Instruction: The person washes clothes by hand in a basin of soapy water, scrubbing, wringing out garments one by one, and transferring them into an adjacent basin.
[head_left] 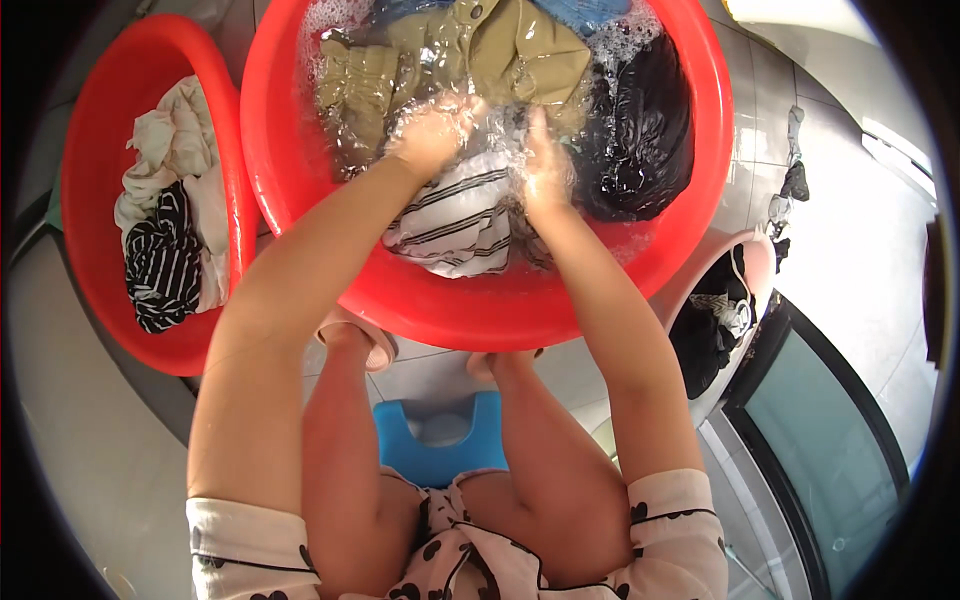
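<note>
Both my hands are in the soapy water of a large red basin (712, 130). My left hand (435, 130) is closed with its fingers curled; splashes and foam hide what is in it. My right hand (546, 165) is opposite, thumb up, its other fingers hidden by water. Some greyish wet cloth (508, 128) shows between the two hands. Just below them floats a white garment with dark stripes (455, 225). Beyond my hands lies a khaki garment (480, 50) with a button. To the right of my right hand bulges a black garment (640, 135).
On the left stands another red basin (95, 190) holding pale clothes (170, 130) and a black striped garment (163, 260). A pinkish basin (762, 262) with dark clothes (712, 320) is at right. Below me is a blue stool (440, 462). A dark-framed glass panel (825, 450) lies right.
</note>
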